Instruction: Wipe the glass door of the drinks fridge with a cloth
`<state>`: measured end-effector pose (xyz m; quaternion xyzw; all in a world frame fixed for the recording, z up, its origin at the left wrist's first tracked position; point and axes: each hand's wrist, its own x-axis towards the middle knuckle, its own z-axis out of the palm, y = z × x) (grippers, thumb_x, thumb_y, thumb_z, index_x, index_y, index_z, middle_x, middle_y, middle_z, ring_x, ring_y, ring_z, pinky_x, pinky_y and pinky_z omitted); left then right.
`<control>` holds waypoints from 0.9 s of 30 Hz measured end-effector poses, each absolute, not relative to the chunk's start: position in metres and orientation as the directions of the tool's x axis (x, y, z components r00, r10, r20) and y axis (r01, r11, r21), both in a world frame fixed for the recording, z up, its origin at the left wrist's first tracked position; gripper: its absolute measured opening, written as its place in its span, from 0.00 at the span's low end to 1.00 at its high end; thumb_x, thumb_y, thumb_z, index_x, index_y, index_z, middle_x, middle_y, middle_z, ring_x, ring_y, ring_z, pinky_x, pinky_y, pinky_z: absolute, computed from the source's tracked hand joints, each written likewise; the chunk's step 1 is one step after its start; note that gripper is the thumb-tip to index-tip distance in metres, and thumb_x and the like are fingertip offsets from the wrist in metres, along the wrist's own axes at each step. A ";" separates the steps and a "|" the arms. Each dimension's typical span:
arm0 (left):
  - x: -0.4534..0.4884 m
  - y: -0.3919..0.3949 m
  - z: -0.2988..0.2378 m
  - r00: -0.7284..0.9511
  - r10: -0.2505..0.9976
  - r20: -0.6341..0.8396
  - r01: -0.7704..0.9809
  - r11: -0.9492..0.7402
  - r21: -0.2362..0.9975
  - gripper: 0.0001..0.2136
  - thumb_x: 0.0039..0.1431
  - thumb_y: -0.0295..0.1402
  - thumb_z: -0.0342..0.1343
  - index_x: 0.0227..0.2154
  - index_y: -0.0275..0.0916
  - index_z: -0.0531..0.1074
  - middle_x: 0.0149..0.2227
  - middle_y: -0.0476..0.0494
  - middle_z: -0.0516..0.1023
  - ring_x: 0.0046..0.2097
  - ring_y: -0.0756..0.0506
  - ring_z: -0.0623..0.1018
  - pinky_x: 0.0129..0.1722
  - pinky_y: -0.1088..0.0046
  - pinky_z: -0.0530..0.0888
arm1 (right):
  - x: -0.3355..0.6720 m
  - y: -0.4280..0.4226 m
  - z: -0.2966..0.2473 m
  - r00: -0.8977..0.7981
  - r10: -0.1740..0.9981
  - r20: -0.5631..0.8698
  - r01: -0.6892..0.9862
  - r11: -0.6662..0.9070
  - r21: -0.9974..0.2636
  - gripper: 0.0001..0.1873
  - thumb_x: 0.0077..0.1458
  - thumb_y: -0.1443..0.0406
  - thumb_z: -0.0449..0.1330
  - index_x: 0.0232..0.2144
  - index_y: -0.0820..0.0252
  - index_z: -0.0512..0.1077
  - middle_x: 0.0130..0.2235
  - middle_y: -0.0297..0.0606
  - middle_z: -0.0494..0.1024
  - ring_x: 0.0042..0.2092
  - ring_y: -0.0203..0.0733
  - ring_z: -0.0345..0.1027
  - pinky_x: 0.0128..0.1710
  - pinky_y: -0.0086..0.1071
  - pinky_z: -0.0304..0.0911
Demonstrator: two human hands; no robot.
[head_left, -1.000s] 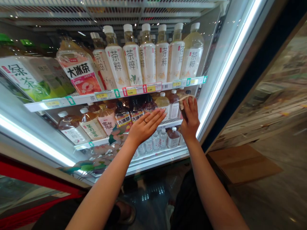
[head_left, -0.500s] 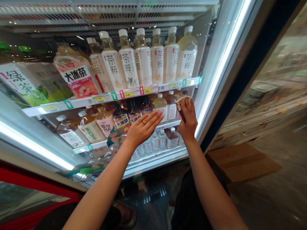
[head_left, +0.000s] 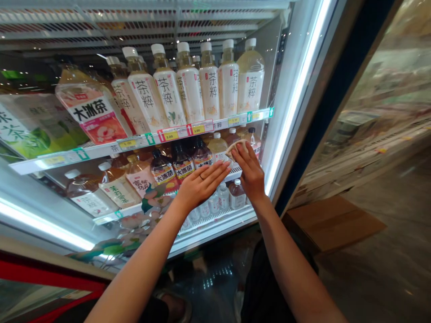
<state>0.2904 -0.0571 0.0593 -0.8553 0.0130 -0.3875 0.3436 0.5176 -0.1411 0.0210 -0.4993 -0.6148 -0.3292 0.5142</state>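
Note:
My left hand (head_left: 202, 181) lies flat against the glass door (head_left: 289, 89) of a drinks fridge, fingers stretched out together, a ring on one finger. Just to its right, my right hand (head_left: 249, 169) presses a small beige cloth (head_left: 235, 145) against the same glass, at the height of the middle shelf. The two hands' fingertips nearly touch. Behind the glass stand rows of tea bottles: white-labelled ones (head_left: 208, 89) on the upper shelf and dark ones (head_left: 182, 163) on the middle shelf.
Price tags run along the shelf edge (head_left: 134, 142). A flower decal (head_left: 148, 211) is on the lower glass. Small bottles (head_left: 235, 195) fill the bottom shelf. A flat cardboard box (head_left: 333, 222) lies on the floor to the right, beside the dark door frame (head_left: 323, 116).
My right hand has slid the cloth leftward and slightly down over the glass, closer to my left hand. The left hand has stayed flat on the glass.

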 end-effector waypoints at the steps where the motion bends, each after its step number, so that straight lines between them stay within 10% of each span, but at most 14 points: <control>1: 0.293 -0.058 0.061 0.692 -0.293 0.660 0.247 -0.763 -0.598 0.28 0.78 0.25 0.49 0.77 0.35 0.58 0.73 0.42 0.69 0.77 0.47 0.62 0.80 0.68 0.54 | 0.520 -0.141 0.021 0.038 0.272 0.961 0.955 0.273 -0.115 0.45 0.71 0.78 0.43 0.78 0.29 0.50 0.77 0.19 0.62 0.80 0.42 0.48 0.79 0.52 0.57; 7: 0.305 -0.058 0.070 0.681 -0.316 0.661 0.237 -0.759 -0.607 0.29 0.77 0.25 0.49 0.78 0.35 0.57 0.73 0.43 0.69 0.78 0.48 0.61 0.80 0.68 0.54 | 0.547 -0.139 0.019 0.263 0.157 0.952 0.939 0.186 -0.290 0.40 0.72 0.74 0.45 0.78 0.35 0.55 0.79 0.24 0.59 0.81 0.44 0.47 0.80 0.55 0.51; 15: 0.325 -0.055 0.081 0.715 -0.333 0.614 0.158 -0.780 -0.606 0.32 0.75 0.24 0.50 0.79 0.37 0.53 0.76 0.42 0.64 0.78 0.47 0.59 0.79 0.68 0.58 | 0.527 -0.138 0.018 0.069 0.203 0.977 0.955 0.271 -0.124 0.43 0.73 0.75 0.44 0.78 0.28 0.50 0.78 0.19 0.60 0.80 0.40 0.47 0.79 0.51 0.56; 21: 0.324 -0.054 0.080 0.716 -0.341 0.609 0.177 -0.756 -0.630 0.29 0.77 0.24 0.48 0.78 0.35 0.57 0.75 0.41 0.66 0.78 0.46 0.61 0.80 0.66 0.57 | 0.554 -0.143 0.015 0.225 0.118 0.967 0.961 0.138 -0.241 0.40 0.73 0.74 0.44 0.79 0.33 0.51 0.79 0.23 0.59 0.80 0.41 0.49 0.79 0.52 0.56; 27: 0.326 -0.055 0.079 0.729 -0.314 0.608 0.161 -0.785 -0.598 0.32 0.76 0.24 0.47 0.80 0.36 0.50 0.75 0.40 0.65 0.77 0.46 0.63 0.79 0.66 0.58 | 0.539 -0.145 0.014 0.163 0.269 0.949 0.964 0.162 -0.211 0.42 0.72 0.75 0.43 0.79 0.32 0.51 0.78 0.22 0.62 0.80 0.42 0.47 0.79 0.52 0.56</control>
